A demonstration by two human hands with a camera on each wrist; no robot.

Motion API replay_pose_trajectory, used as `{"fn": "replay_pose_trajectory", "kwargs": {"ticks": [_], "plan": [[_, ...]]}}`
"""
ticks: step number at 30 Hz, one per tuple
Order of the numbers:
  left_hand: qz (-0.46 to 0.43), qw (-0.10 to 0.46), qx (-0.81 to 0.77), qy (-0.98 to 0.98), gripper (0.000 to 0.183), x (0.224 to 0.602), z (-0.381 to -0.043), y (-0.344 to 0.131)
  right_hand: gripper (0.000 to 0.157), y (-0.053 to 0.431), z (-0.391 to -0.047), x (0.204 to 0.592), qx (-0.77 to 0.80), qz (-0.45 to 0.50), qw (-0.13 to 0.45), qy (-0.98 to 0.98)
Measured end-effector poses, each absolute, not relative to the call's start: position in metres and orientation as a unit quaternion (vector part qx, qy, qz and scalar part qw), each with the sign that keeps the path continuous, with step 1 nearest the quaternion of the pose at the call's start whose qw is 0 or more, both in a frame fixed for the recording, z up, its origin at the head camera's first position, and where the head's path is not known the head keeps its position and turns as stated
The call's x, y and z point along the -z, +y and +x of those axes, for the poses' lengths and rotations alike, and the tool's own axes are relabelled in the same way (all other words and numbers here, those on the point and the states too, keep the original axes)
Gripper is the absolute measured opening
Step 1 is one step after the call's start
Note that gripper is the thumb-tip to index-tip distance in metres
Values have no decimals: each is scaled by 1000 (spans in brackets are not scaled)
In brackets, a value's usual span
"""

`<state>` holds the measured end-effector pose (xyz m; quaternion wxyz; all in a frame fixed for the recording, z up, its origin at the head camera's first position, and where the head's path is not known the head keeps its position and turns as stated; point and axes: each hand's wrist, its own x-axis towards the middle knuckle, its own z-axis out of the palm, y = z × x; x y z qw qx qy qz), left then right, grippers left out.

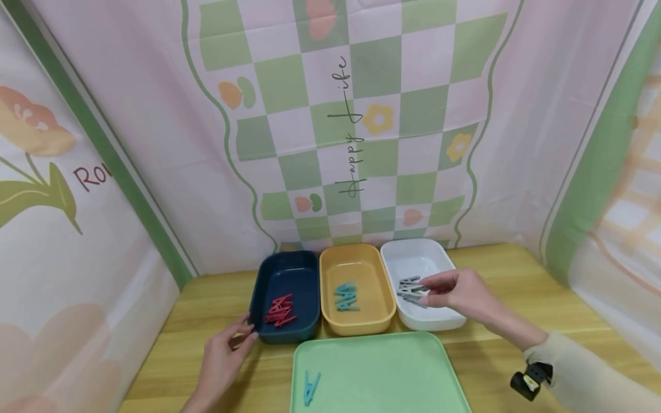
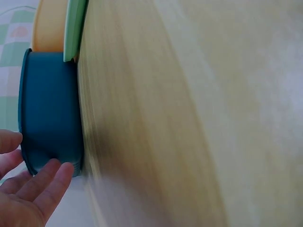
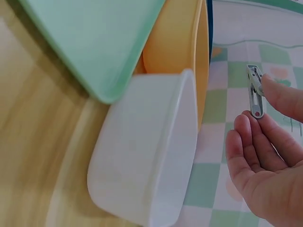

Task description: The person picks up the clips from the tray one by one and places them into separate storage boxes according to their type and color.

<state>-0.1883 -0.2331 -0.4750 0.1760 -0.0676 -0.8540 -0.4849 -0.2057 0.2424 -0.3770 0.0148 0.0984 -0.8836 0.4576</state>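
Note:
My right hand (image 1: 462,292) pinches a grey clothespin (image 3: 255,90) between thumb and fingertips, above the white bin (image 1: 449,315). Other grey clothespins (image 1: 410,280) lie in that bin, partly overlapped by the held one in the head view. My left hand (image 1: 224,350) is at the near left corner of the dark blue bin (image 1: 294,269). In the left wrist view its fingers (image 2: 45,182) extend loosely against the bin's outer wall and rim. Several red clothespins (image 1: 280,311) lie inside the dark blue bin.
Between those two stands a yellow bin (image 1: 356,327) with several blue clothespins (image 1: 346,296). A green tray (image 1: 382,373) lies in front, with one blue clothespin (image 1: 310,388) at its left. Everything stands on a wooden table (image 1: 170,344), with a patterned cloth (image 1: 356,143) behind.

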Motion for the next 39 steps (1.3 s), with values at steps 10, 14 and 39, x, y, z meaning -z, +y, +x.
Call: {"fn": "replay_pose_trajectory", "kwargs": {"ticks": [10, 14, 39], "plan": [[-64, 172, 483, -856, 17, 476, -188, -234, 49, 255, -230, 374, -406, 89, 19, -910], [-60, 172, 477, -860, 17, 476, -188, -233, 48, 256, -238, 373, -398, 85, 10, -913], [-59, 168, 478, -860, 16, 475, -189, -233, 38, 257, -276, 398, -365, 106, -77, -922]]}}
